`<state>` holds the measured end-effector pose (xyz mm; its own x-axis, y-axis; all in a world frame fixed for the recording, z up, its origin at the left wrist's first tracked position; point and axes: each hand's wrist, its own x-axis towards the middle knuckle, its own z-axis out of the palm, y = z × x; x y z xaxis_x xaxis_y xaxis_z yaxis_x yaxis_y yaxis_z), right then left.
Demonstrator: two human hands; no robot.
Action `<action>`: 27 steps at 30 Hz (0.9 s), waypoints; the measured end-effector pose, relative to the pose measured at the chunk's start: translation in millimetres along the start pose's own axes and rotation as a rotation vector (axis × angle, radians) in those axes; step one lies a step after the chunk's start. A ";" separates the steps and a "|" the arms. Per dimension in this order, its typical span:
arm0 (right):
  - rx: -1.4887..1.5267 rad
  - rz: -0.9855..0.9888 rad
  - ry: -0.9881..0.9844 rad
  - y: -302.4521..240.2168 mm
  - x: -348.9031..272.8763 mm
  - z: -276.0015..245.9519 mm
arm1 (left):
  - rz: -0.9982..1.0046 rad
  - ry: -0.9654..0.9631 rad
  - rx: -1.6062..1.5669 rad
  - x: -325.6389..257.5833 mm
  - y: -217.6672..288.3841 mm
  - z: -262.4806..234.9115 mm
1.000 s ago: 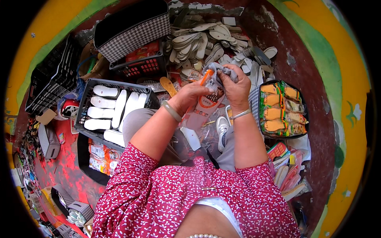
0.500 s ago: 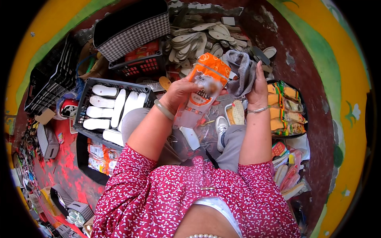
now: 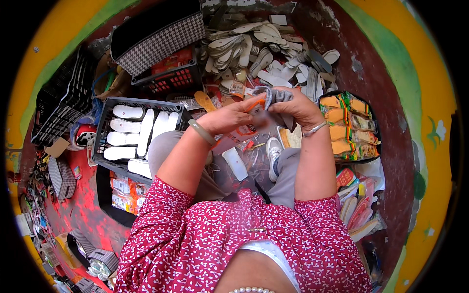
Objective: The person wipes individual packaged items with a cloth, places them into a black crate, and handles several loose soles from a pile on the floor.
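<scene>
My left hand (image 3: 228, 118) is closed around an orange and clear plastic packet (image 3: 228, 141); its printed front is now largely covered by my fingers. My right hand (image 3: 300, 108) has its fingers bent over a crumpled grey cloth (image 3: 276, 95). The cloth touches the packet's orange top edge, where both hands meet in front of me. A blurred patch between the hands hides what lies there. Below them, a white flat piece (image 3: 235, 164) lies on the floor beside my shoe (image 3: 274, 155).
At left, a dark plastic crate (image 3: 184, 118) holds white insoles (image 3: 125, 138). A heap of insoles (image 3: 234, 49) lies at the far side. To the right stands a black-rimmed box of yellow packaged insoles (image 3: 337, 131), with wrapped insoles (image 3: 359, 205) nearer me. A houndstooth bin (image 3: 163, 46) stands far left.
My right hand has moved left with the grey cloth and come to the packet's top. The packet has tipped lower, and my left hand has shifted toward the right hand.
</scene>
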<state>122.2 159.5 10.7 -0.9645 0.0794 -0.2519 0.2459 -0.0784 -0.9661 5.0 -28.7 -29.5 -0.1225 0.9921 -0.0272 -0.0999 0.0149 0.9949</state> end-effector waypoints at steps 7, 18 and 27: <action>0.395 -0.080 0.362 3.2 5.8 2.6 | 0.111 0.056 -0.618 2.7 12.1 -3.8; 0.974 -0.280 0.473 39.5 30.1 -18.7 | 0.472 0.321 -1.047 18.9 -8.0 6.6; 0.834 -0.283 0.621 51.7 43.6 41.7 | 0.486 0.639 -1.106 30.5 -14.4 2.7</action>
<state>88.9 117.4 -47.9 -0.7007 0.6730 -0.2367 -0.3479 -0.6121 -0.7102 5.3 1.7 -44.4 -0.7723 0.6340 -0.0404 -0.6095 -0.7216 0.3284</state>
